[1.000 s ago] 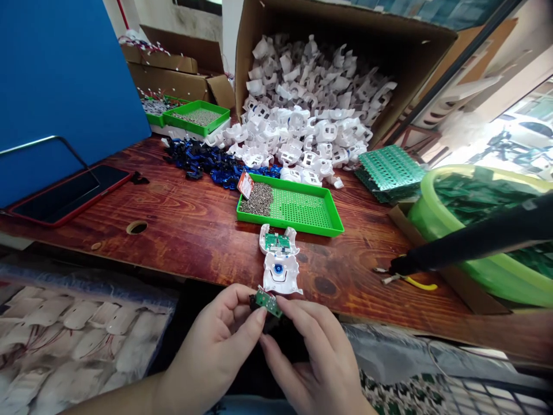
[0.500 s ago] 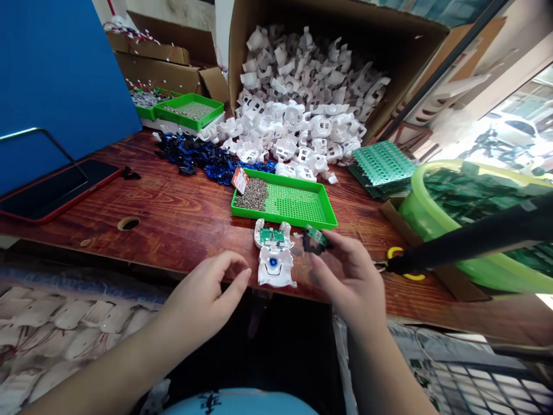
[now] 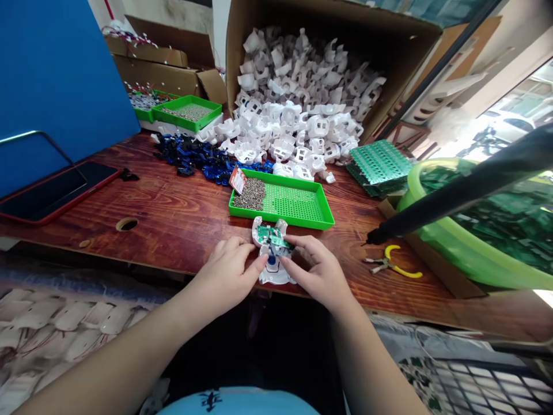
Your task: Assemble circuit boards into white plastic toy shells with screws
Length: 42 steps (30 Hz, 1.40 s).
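At the table's front edge lies a white plastic housing (image 3: 276,276), with a green circuit board in its upper part. My right hand (image 3: 317,271) pinches a small dark part with a green board (image 3: 280,241) over the middle of the housing. From the other side my left hand (image 3: 231,268) touches the housing's left edge, thumb and forefinger closed round it. A blue round piece (image 3: 272,260) shows between the hands. Just behind stands a green tray (image 3: 298,202) with small metal screws at its left end.
White housings (image 3: 298,127) spill from a cardboard box (image 3: 401,34) at the back, beside dark blue parts (image 3: 194,155). Yellow-handled pliers (image 3: 393,263), a hanging black tool (image 3: 453,196) and a yellow-green basket (image 3: 458,248) are right. A phone-like device (image 3: 56,190) lies left.
My right hand has moved left, bringing the dark part with the board over the housing. My left hand has moved right to the housing. The black tool has swung up, off the pliers.
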Each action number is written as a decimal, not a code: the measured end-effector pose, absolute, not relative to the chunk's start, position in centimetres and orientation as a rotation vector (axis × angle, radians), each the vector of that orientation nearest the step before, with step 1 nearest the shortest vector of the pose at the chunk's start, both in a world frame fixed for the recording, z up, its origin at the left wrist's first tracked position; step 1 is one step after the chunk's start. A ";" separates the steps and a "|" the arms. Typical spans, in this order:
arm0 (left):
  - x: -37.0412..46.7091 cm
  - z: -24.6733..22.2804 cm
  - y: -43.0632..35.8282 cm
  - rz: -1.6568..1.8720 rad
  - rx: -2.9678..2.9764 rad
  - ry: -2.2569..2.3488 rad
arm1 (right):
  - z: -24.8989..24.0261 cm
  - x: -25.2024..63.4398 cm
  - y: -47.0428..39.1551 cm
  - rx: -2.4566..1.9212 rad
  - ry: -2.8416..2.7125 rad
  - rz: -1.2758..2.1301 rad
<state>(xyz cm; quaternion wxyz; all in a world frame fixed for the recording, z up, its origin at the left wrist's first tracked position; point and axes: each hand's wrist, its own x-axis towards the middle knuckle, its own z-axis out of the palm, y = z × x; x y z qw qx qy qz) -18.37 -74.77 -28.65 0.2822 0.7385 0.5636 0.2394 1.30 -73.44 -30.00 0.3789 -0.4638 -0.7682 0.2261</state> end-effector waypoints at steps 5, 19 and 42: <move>-17.9 -28.6 -74.7 0.681 1.932 1.496 | -29.6 1.7 -74.1 -1.115 -2.007 0.663; -18.3 -27.9 -76.8 0.807 1.266 1.307 | -29.1 0.2 -76.7 -1.127 -2.077 0.670; -18.9 -29.3 -80.3 0.915 0.900 1.145 | -26.5 -1.7 -79.3 -1.269 -2.255 0.412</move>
